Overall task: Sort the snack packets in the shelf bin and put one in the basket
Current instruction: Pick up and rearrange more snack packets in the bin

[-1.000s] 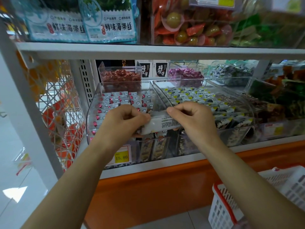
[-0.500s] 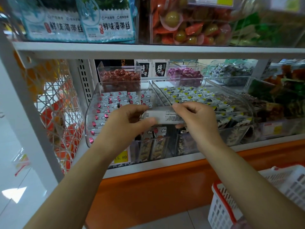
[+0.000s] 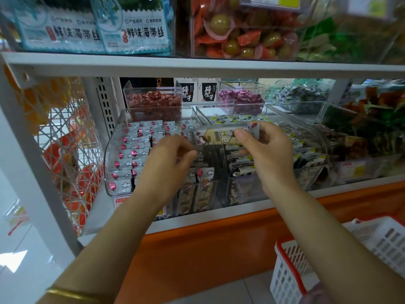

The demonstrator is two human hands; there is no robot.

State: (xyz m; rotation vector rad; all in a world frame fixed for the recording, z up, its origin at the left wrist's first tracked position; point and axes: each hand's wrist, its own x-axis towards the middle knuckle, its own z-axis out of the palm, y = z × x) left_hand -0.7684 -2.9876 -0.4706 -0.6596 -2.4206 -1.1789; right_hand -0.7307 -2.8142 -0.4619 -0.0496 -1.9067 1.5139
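Observation:
A clear plastic shelf bin (image 3: 114,150) holds rows of small white snack packets with red marks (image 3: 131,153). My right hand (image 3: 269,154) pinches one long snack packet (image 3: 219,136) between thumb and fingers and holds it level above the bin's right side, printed face toward me. My left hand (image 3: 171,163) hovers just left of and below that packet, fingers curled together, apparently touching nothing. A white basket with a red rim (image 3: 289,268) stands on the floor at the lower right, partly hidden by my right forearm.
A second clear bin (image 3: 311,137) of yellow-marked packets adjoins on the right. Small bins of red candy (image 3: 153,102) and purple candy (image 3: 241,99) sit behind. The upper shelf edge (image 3: 197,64) hangs low overhead. A white wire rack (image 3: 65,150) stands left.
The packet has been turned over from its white back to its printed face and lifted slightly. My left hand has let go of it and dropped a little; only my right hand holds it.

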